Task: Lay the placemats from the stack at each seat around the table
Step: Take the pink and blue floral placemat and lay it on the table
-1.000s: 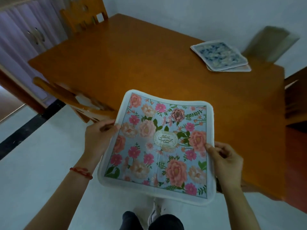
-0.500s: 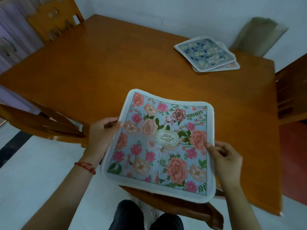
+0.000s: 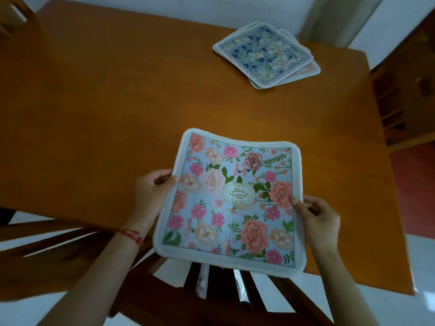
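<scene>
Two hands: both hold one flowered placemat (image 3: 231, 203) by its side edges, above the near edge of the surface (image 3: 106, 118).
Left hand (image 3: 151, 196): its grip is narrow, thumb on the top face and the fingers curled under the left edge; a red string (image 3: 131, 235) is around the wrist.
Right hand (image 3: 317, 222): it pinches the right edge, thumb tip on the printed face and the other fingers bent behind.
Placemat: pink and peach flowers on light blue, with a white border and an oval label in the middle. It sags a little between the hands. Its far part is over the wood and its near part hangs over the chair (image 3: 211, 290) that stands at this seat.
Stack (image 3: 267, 54): a few more mats, the top one blue and white, lie on the far right part of the surface, well apart from the hands.
Step in hand: I judge this is the laying of a mat at the near seat; no mat lies at any seat that I can see.
Next move: it calls for lowering the mat flat, a bit forward so the near border rests on the wood, square to the edge, and then letting go with both hands.
Risk: if it is let go now, the near part may slip off toward the chair.
</scene>
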The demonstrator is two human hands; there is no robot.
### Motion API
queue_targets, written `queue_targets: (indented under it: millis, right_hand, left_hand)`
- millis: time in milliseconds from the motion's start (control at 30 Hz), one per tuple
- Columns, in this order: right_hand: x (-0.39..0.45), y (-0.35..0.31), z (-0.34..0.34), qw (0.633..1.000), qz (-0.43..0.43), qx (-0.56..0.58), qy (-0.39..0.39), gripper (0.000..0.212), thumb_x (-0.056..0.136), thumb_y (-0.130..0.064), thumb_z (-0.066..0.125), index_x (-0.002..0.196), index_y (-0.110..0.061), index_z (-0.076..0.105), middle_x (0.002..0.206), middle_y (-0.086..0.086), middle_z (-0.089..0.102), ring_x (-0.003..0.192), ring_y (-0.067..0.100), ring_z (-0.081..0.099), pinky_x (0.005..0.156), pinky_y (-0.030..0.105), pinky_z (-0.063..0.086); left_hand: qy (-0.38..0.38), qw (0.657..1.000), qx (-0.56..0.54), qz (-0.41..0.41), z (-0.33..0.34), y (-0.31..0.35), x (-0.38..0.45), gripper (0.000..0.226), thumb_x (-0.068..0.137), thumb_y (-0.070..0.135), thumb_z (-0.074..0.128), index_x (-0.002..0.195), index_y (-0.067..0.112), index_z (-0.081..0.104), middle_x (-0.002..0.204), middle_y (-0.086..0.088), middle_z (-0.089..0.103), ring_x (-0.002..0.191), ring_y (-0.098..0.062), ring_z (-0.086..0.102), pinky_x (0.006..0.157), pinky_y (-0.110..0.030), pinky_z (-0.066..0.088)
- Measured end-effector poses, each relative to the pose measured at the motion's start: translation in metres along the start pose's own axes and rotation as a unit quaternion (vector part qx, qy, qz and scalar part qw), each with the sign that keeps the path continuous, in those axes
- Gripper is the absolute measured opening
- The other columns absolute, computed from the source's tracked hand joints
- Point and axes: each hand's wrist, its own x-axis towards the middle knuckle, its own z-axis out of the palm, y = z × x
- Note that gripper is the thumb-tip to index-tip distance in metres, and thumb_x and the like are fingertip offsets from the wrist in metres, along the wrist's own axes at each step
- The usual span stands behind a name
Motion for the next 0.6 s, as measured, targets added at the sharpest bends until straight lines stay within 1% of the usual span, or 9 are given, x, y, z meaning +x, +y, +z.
queue_targets:
  millis: [133,233,267,300,333,400,467,533,600]
  right_hand:
    - [0.018,0.008,0.013,0.999,0.026,-0.016,0.018,0.007,0.081,-0.021,0.067,0.084,-0.019,0.061,0.078,0.004,0.068,0.07,0.017,0.069,0.056,0.03,0.058]
    - [0.032,0.015,0.02,0.999,0.035,-0.026,0.031,0.012,0.081,-0.023,0.067,0.088,-0.014,0.063,0.078,0.004,0.068,0.071,0.019,0.068,0.061,0.036,0.058]
    - [0.037,0.017,0.022,0.998,0.038,-0.029,0.034,0.013,0.081,-0.023,0.067,0.089,-0.014,0.064,0.078,0.004,0.068,0.071,0.019,0.068,0.061,0.036,0.058]
    - [0.042,0.019,0.024,0.998,0.041,-0.032,0.035,0.012,0.081,-0.024,0.067,0.088,-0.015,0.064,0.078,0.004,0.068,0.07,0.019,0.069,0.06,0.036,0.058]
    - [0.046,0.021,0.026,0.998,0.041,-0.033,0.037,0.009,0.081,-0.023,0.068,0.086,-0.017,0.063,0.077,0.003,0.068,0.07,0.019,0.068,0.06,0.036,0.058]
    - [0.054,0.024,0.031,0.998,0.041,-0.028,0.048,0.006,0.081,-0.022,0.068,0.08,-0.023,0.062,0.075,0.002,0.067,0.067,0.019,0.067,0.058,0.034,0.057]
    - [0.059,0.029,0.035,0.997,0.046,-0.026,0.06,0.011,0.081,-0.021,0.069,0.077,-0.027,0.061,0.072,-0.001,0.066,0.063,0.013,0.065,0.054,0.029,0.057]
    - [0.063,0.033,0.038,0.996,0.054,-0.024,0.067,0.008,0.081,-0.021,0.069,0.079,-0.024,0.062,0.07,-0.004,0.065,0.055,0.002,0.063,0.05,0.021,0.054]
    - [0.068,0.038,0.04,0.995,0.057,-0.032,0.071,0.008,0.081,-0.022,0.069,0.084,-0.018,0.063,0.069,-0.006,0.064,0.053,-0.004,0.061,0.048,0.016,0.052]
  left_hand:
    - [-0.025,1.0,0.005,0.006,0.014,-0.008,0.028,0.02,0.084,0.009,0.064,0.104,0.006,0.066,0.076,0.011,0.062,0.067,-0.005,0.062,0.049,-0.01,0.049]
    - [-0.035,0.999,0.008,0.01,0.026,-0.011,0.042,0.016,0.085,0.006,0.063,0.099,0.013,0.064,0.075,0.013,0.06,0.056,0.003,0.062,0.047,-0.007,0.046]
    - [-0.04,0.999,0.01,0.008,0.029,-0.013,0.047,0.016,0.085,0.007,0.063,0.098,0.015,0.063,0.075,0.012,0.06,0.056,0.007,0.062,0.046,-0.007,0.046]
    - [-0.045,0.999,0.012,0.005,0.033,-0.015,0.052,0.015,0.085,0.007,0.062,0.098,0.015,0.063,0.076,0.012,0.061,0.057,0.008,0.062,0.047,-0.008,0.047]
    - [-0.048,0.999,0.017,0.002,0.036,-0.018,0.057,0.015,0.085,0.009,0.063,0.1,0.013,0.065,0.077,0.011,0.062,0.059,0.003,0.064,0.048,-0.009,0.048]
    - [-0.044,0.999,0.031,0.0,0.041,-0.024,0.065,0.02,0.085,0.01,0.063,0.105,0.007,0.066,0.08,0.009,0.064,0.068,-0.004,0.065,0.051,-0.012,0.051]
    - [-0.04,0.999,0.036,-0.002,0.047,-0.029,0.071,0.023,0.084,0.01,0.064,0.107,0.006,0.066,0.082,0.004,0.066,0.074,-0.011,0.066,0.054,-0.016,0.054]
    - [-0.041,0.998,0.038,-0.004,0.052,-0.031,0.076,0.023,0.084,0.01,0.064,0.107,0.005,0.066,0.087,-0.002,0.067,0.077,-0.017,0.067,0.059,-0.022,0.055]
    - [-0.041,0.998,0.042,-0.006,0.055,-0.033,0.081,0.023,0.085,0.011,0.063,0.107,0.006,0.066,0.087,-0.001,0.066,0.077,-0.014,0.066,0.057,-0.02,0.054]
